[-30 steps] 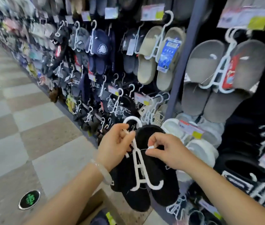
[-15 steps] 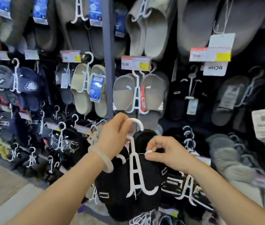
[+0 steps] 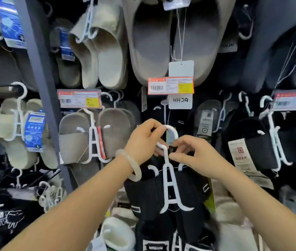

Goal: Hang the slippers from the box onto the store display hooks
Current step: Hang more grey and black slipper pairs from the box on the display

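Nearest to us, our two forearms rise from six o'clock toward the middle of the view; a pale bracelet [image 3: 131, 165] sits on the left wrist; the box named in the task is nowhere in sight, so we cannot say how many pairs are left in it.

At the centre we hold one pair of black slippers [image 3: 149, 198] clipped to a white hanger [image 3: 170, 185]; the slippers hang below our hands toward six o'clock, and the hanger's round hook stands up at twelve o'clock of them. Our left hand [image 3: 143, 140] has its fingers curled round the left side of that hook; our right hand [image 3: 191, 154] pinches the hanger's neck just under the hook, fingertips together on it.

Just behind the hook, toward twelve o'clock, a grey tab shows inside the loop; we cannot tell whether it is the end of a display peg, nor whether the hook is already over one; we judge this pair to be in the last stage of hanging, not yet released.

Farther back the wall is already well stocked: a grey pair [image 3: 93, 134] on a hanger at nine o'clock, black pairs [image 3: 256, 142] at three o'clock, beige slippers [image 3: 100, 51] at eleven o'clock, and an orange price label [image 3: 170, 85] at twelve o'clock with a white tag [image 3: 180, 101] hanging under it; so much is up, this pair is pending, and the remainder we cannot judge.
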A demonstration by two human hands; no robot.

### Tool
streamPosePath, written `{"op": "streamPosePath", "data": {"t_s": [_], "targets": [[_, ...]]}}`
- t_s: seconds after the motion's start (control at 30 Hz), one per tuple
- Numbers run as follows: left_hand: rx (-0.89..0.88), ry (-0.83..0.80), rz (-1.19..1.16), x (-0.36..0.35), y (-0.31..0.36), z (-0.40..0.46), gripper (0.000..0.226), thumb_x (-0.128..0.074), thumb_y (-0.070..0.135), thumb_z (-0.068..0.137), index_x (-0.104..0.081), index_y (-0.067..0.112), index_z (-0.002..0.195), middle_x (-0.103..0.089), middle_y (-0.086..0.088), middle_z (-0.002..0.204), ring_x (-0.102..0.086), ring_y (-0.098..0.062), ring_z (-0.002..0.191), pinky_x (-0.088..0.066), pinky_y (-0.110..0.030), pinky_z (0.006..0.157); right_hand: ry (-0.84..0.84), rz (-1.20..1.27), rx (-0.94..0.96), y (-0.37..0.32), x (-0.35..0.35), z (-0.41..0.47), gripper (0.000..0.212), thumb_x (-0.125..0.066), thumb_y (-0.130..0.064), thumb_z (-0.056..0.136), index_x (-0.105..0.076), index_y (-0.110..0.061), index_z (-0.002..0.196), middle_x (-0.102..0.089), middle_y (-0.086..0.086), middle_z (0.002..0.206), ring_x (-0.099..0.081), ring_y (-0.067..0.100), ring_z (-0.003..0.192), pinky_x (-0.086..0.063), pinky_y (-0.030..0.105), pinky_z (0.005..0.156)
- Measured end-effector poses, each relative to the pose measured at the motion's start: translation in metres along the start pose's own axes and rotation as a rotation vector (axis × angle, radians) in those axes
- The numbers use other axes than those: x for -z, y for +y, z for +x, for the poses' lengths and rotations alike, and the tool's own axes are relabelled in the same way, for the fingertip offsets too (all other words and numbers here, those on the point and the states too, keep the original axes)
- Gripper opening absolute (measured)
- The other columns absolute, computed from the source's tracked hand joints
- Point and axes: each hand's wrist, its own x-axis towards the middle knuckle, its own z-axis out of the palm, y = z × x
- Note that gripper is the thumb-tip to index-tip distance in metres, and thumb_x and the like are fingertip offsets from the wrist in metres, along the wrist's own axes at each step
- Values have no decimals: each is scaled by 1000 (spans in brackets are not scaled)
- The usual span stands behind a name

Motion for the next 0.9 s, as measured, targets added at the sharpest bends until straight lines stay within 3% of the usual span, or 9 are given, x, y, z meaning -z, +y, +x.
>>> {"op": "streamPosePath", "data": {"t_s": [0.13,0.27,0.43,0.53,0.67,0.8,0.9], "targets": [[-43,68,-26,-16,-1,33,17,-46,24,95,-55,10,91,-67,-25,83,-62,-14,49,-54,-30,52,39,112,1,14,11,22,16,-71,-19,79,-62,-28,89,-64,4,76,-58,15,67,-50,28,70],[-92,110,-101,-20,1,56,13,-46,21,96,-53,13,89,-67,-13,67,-61,-11,45,-48,-19,44,168,238,33,18,20,45,16,-66,-7,82,-63,-23,83,-64,5,70,-58,6,53,-51,15,58],[-109,169,-180,-17,0,82,13,-47,18,95,-54,17,84,-64,-10,70,-59,-10,43,-43,-16,41,267,266,60,16,19,74,14,-62,-8,86,-62,-23,85,-62,3,66,-55,3,45,-48,17,54],[-165,168,-134,-15,-3,96,12,-45,18,96,-58,18,96,-64,-3,75,-59,-8,52,-43,-15,45,308,334,29,14,18,88,6,-57,-15,90,-61,-19,89,-61,3,68,-52,6,44,-47,16,53],[-158,166,-75,-14,-16,111,13,-46,19,96,-59,20,97,-67,-5,86,-58,-13,55,-50,-25,50,317,319,-11,20,15,97,23,-49,-13,94,-58,-15,73,-61,1,66,-53,7,43,-45,21,48],[-21,140,-127,-14,-29,120,13,-47,17,94,-59,10,92,-63,-7,69,-55,-6,39,-47,-19,40,269,352,-85,29,11,107,22,-48,-17,95,-57,-20,75,-60,1,68,-53,5,41,-45,20,50],[20,118,-119,-14,-29,127,16,-47,18,95,-59,8,96,-63,-7,67,-55,-6,37,-46,-18,40,283,348,-95,34,9,116,24,-48,-16,94,-56,-23,73,-59,1,67,-50,4,40,-45,20,52]]}}
